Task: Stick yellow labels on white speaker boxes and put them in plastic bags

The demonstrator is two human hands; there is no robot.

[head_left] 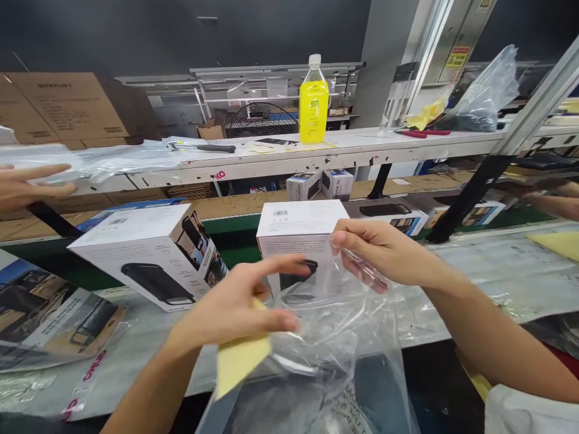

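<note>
While pinching the clear bag [373, 322] in the right hand [389, 250], before the white box [301, 217], and loosely holding the yellow sheet [239, 361] in the left hand [230, 304], tension the film gently.

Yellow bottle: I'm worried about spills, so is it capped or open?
Capped: a white cap tops the bottle, which stands upright.

Bottle [313, 101] on shelf [344, 143], boxed speaker [298, 241] below in front

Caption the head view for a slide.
Right hand pinches a clear bag, left hand holds a yellow sheet; white boxes stand behind.
</note>
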